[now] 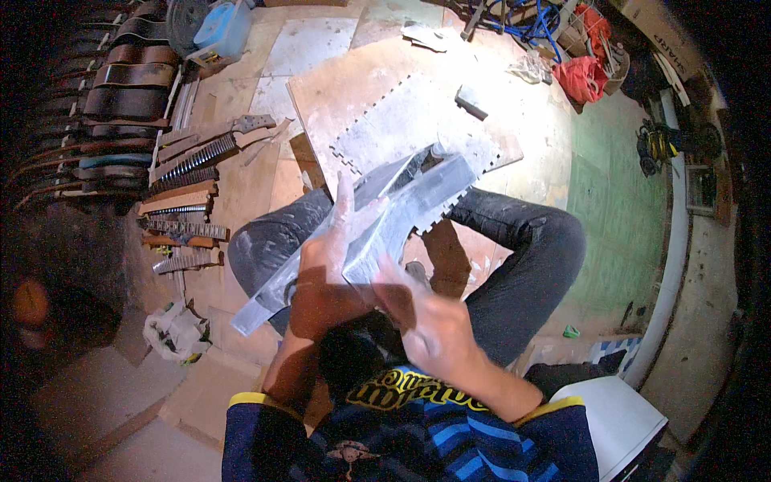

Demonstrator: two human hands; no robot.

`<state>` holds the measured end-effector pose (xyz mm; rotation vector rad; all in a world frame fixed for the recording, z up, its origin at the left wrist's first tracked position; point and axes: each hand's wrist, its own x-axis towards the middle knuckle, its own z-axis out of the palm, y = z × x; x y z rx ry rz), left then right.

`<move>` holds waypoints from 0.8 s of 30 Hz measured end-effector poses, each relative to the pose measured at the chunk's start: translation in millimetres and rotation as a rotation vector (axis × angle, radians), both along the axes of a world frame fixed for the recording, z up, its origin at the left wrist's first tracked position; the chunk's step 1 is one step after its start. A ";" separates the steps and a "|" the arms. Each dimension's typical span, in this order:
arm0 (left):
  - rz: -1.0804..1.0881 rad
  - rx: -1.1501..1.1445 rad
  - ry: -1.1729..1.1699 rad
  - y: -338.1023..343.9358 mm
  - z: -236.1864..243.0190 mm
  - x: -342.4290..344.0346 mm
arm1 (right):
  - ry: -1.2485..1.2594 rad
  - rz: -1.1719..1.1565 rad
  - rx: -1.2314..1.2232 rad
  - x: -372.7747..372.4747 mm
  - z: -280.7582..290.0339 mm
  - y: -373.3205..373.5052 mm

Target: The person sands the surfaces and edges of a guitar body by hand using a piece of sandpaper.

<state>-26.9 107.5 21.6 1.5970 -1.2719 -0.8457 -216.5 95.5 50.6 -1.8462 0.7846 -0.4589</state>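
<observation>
The left hand [325, 251] holds a grey piece [427, 198], its length pointing far-right past the grip; the right hand's grip [424, 315] cannot be told.

- Near, chest of the dark-blue shirt [321, 434]: large, stylised lettering [418, 394] with yellow outlines, broken up by folds in the cloth.
- Same shirt, lower and to the left: small pale emblem [351, 452]; too small to tell whether it carries letters.
- Far right, side of cardboard box [654, 24]: dark block capitals [671, 50], running at a slant.
</observation>
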 end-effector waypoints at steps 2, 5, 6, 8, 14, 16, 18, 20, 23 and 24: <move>-0.006 0.023 -0.011 -0.7 7.6 -0.8 | -0.102 -0.002 -0.036 18.7 0.9 -25.5; 0.015 0.015 -0.007 0.0 6.0 4.7 | -0.107 0.003 -0.054 16.7 6.2 -14.5; 0.015 0.000 0.008 1.1 1.9 3.0 | -0.055 -0.008 -0.050 12.3 9.4 -8.6; 0.009 -0.019 0.014 0.0 -0.5 1.4 | -0.053 0.000 -0.107 16.6 7.6 -18.6; 0.171 0.067 0.077 -1.2 28.9 -26.8 | -0.168 0.027 -0.051 15.4 -5.2 -15.2; 0.296 0.061 0.149 -5.4 27.6 -29.4 | -0.147 0.024 -0.103 7.8 -3.3 -10.4; 0.090 0.051 0.016 3.0 7.8 -9.5 | -0.089 0.031 -0.117 15.5 0.5 -22.1; -0.034 0.100 -0.077 9.3 0.9 -1.8 | -0.002 0.050 -0.094 23.5 0.0 -31.4; 0.034 -0.024 -0.044 3.5 2.1 -2.8 | -0.088 0.023 -0.113 14.3 2.5 -15.7; 0.017 -0.038 -0.035 5.1 -0.2 -3.4 | -0.092 0.041 -0.176 10.3 4.4 -8.4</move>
